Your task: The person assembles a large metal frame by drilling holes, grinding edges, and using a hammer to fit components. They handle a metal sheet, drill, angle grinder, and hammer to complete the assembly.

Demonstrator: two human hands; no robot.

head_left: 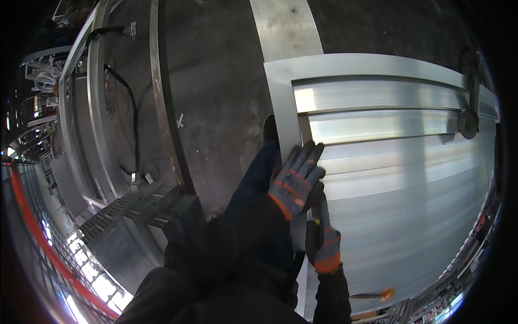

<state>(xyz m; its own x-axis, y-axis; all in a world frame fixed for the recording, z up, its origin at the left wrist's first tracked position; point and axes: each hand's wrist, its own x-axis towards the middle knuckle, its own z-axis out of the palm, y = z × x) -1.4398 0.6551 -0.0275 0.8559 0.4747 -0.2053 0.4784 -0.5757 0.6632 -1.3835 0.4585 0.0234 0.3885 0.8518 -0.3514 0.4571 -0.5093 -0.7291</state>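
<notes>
A large silvery metal frame fitted with long horizontal slats lies in front of me and to the right. My left hand, in a grey and orange glove with dark fingertips, rests over the frame's left side, its fingers stretched toward the slats. Just below it is my right hand, gloved alike. Its fingers point away from me along the inner edge of the frame, with the thumb apart. Nothing shows in either hand, though the right palm is partly hidden.
A dark round-ended tool sits on the panel's far right. Near me lies a thin-shafted tool with an orange end. Left are a long metal bar, a black cable and a stack of metal profiles. A flat metal strip extends beyond the frame.
</notes>
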